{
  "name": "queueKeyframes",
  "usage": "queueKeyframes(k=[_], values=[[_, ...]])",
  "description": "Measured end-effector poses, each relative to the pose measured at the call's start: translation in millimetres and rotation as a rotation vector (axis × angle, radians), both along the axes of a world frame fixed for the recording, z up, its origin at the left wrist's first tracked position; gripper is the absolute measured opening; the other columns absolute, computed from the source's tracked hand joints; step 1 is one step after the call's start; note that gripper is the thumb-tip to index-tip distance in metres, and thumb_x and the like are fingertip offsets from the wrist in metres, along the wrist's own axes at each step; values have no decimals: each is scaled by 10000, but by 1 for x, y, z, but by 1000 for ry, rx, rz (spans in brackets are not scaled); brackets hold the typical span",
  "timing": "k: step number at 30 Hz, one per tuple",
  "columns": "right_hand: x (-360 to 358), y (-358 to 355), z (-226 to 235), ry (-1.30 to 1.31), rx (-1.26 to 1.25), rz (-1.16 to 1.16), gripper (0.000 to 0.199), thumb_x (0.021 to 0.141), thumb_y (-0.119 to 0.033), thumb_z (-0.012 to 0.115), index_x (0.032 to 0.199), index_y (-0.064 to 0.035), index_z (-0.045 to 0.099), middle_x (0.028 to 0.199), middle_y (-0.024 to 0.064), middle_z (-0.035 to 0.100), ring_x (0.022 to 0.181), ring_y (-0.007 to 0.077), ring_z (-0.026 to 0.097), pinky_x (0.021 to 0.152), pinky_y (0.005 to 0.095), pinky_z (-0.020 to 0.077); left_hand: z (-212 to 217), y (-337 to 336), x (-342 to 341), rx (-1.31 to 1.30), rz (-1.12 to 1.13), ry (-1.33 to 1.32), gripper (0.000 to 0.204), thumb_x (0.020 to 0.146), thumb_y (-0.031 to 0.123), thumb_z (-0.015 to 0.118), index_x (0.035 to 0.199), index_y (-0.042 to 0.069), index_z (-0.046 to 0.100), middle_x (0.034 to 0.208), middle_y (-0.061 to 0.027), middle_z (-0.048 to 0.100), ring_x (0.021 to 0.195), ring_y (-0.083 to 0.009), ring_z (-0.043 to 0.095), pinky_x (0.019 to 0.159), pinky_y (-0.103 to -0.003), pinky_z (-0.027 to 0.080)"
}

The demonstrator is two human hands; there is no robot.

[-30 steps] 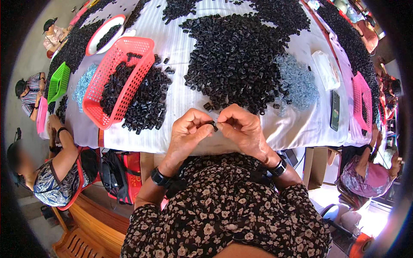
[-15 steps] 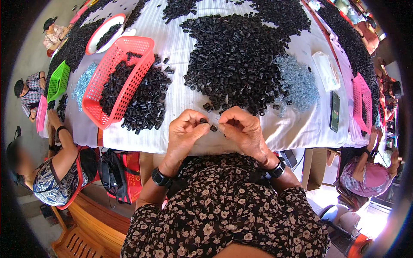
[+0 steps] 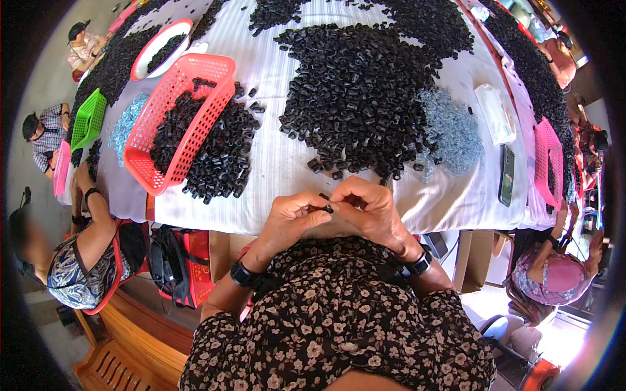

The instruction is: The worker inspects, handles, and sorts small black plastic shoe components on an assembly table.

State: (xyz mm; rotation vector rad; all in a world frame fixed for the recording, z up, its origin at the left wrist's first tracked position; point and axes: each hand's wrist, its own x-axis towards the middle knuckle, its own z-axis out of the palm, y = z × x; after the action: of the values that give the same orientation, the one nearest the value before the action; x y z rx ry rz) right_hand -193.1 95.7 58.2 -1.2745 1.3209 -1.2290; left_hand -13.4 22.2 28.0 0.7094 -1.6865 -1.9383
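My left hand [image 3: 295, 216] is closed in a pinch on a small black plastic piece [image 3: 328, 209] just beyond the table's near edge. Beside it my right hand [image 3: 366, 207] is also pinched, its fingertips meeting the left ones at the piece. What the right fingers themselves grip is too small and hidden to make out. Ahead of both hands spreads a large pile of small black plastic pieces [image 3: 352, 91]. A pile of small clear bluish parts [image 3: 453, 133] touches its right side.
On the left a red perforated basket [image 3: 140, 140] leans among more black pieces [image 3: 222, 150]. A phone [image 3: 506, 176] and a white packet [image 3: 495, 114] lie to the right, near a pink basket [image 3: 548, 146]. Other people sit along both sides, one [image 3: 91, 260] close on my left.
Both hands have drawn a little lower and toward me. My right hand has closed the gap to the left, so the fingertips now meet at the black piece.
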Motion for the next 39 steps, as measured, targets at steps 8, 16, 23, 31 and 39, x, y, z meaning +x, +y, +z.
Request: queueKeyframes(k=[8, 16, 23, 31, 39], values=[[0, 6, 3, 40, -40, 12, 77, 809, 6, 626, 872, -13, 586, 749, 40, 547, 656, 97, 515, 572, 250, 423, 6, 1, -1, 185, -12, 50, 131, 838, 17, 642, 953, -28, 600, 846, -67, 635, 767, -115, 605, 720, -243, 504], [0, 11, 7, 268, -119, 51, 120, 788, 30, 602, 899, -12, 584, 766, 104, 569, 649, 200, 564, 571, 291, 447, -5, 3, 2, 279, -78, 107, 118, 875, 50, 613, 971, -11, 583, 851, -40, 611, 754, -83, 575, 702, -223, 486], [-9, 1, 7, 89, 153, 162, 107, 806, -57, 656, 839, -7, 568, 690, 36, 544, 641, 98, 512, 542, 273, 411, 3, 4, 5, 306, -100, 95, 97, 873, 13, 599, 967, -8, 608, 884, -24, 598, 808, -71, 573, 714, -214, 482], [-8, -7, -8, 65, 217, 293, 211, 811, -182, 689, 783, -21, 556, 673, 30, 524, 613, 89, 456, 521, 261, 369, -9, -2, 17, 313, -95, 118, 92, 850, 10, 626, 941, -3, 621, 873, -20, 619, 797, -73, 585, 708, -210, 484], [3, -38, -31, 890, -238, -23, 242, 771, 38, 535, 1003, -21, 571, 812, 138, 554, 723, 327, 575, 612, 388, 473, -40, -21, 23, 434, 1, 338, 120, 836, 74, 652, 918, 0, 606, 844, -89, 639, 715, -158, 607, 674, -284, 506]])
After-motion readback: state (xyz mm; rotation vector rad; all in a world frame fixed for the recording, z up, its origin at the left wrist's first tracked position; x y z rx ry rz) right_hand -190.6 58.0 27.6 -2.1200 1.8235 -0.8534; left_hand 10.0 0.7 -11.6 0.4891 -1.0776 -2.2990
